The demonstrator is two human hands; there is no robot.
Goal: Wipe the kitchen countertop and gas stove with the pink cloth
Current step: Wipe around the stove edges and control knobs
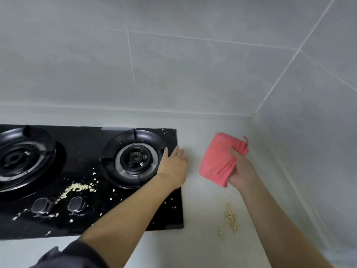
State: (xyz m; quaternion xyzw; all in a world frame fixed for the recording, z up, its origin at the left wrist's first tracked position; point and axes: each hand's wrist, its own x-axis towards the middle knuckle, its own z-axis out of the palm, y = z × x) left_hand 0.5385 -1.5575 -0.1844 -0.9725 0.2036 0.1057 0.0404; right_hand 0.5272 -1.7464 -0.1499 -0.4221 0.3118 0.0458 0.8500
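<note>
My right hand (240,171) grips a folded pink cloth (218,159), held up above the white countertop (204,213) to the right of the stove. The black glass gas stove (90,151) has two burners and is strewn with pale yellow crumbs (77,188). My left hand (173,167) reaches with straight fingers to the stove's right edge, beside the right burner (135,157). A small heap of tan crumbs (230,219) lies on the countertop below the cloth.
Two round knobs (58,205) sit at the stove's front. The left burner (19,157) is partly cut off by the frame. Grey tiled walls (173,64) close the counter at the back and on the right, meeting in a corner (254,114).
</note>
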